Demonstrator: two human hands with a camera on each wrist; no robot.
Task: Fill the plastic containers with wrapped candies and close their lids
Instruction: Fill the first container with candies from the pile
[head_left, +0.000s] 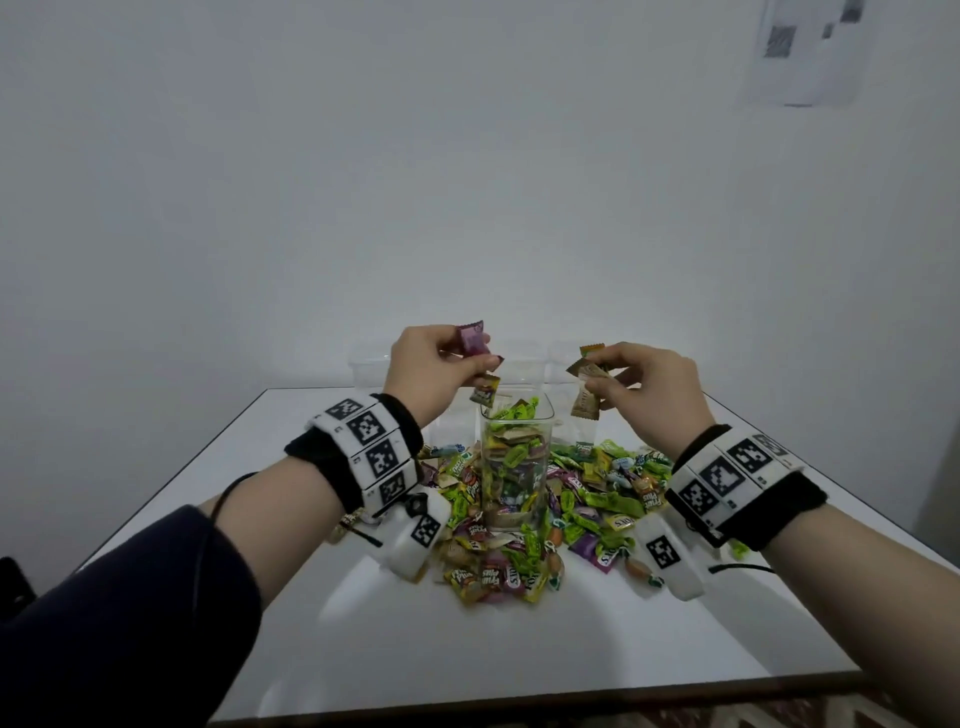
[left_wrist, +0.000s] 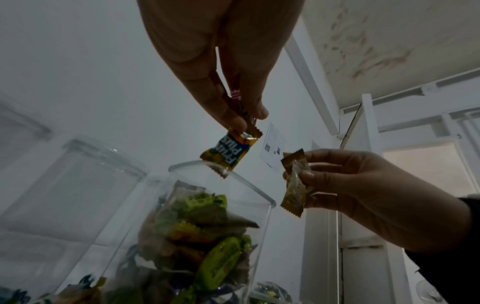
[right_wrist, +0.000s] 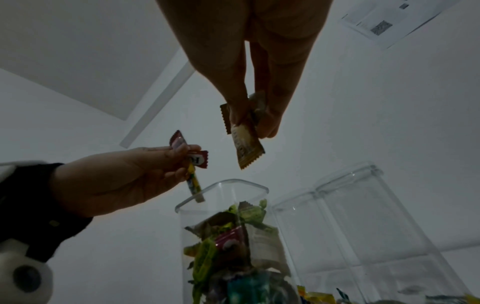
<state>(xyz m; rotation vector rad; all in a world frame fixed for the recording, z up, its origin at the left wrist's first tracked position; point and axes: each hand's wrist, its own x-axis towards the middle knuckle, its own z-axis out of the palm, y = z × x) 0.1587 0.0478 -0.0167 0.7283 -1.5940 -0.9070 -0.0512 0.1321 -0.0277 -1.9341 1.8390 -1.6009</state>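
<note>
A tall clear plastic container (head_left: 517, 467) stands open in the middle of the candy pile (head_left: 519, 545), nearly full of wrapped candies. My left hand (head_left: 441, 369) hovers just left of its rim, pinching a pink candy (head_left: 471, 339) and a yellow Fruit Plus candy (left_wrist: 230, 151) that hangs over the opening. My right hand (head_left: 634, 387) is at the rim's right side, pinching brown-gold wrapped candies (head_left: 586, 395), one dangling down (right_wrist: 246, 147). No lid is visible.
Several empty clear containers (head_left: 374, 366) stand behind the filled one near the table's far edge; two show beside it (right_wrist: 363, 216). Loose candies cover the white table (head_left: 467, 649) around the container. A paper sheet (head_left: 810, 52) hangs on the wall.
</note>
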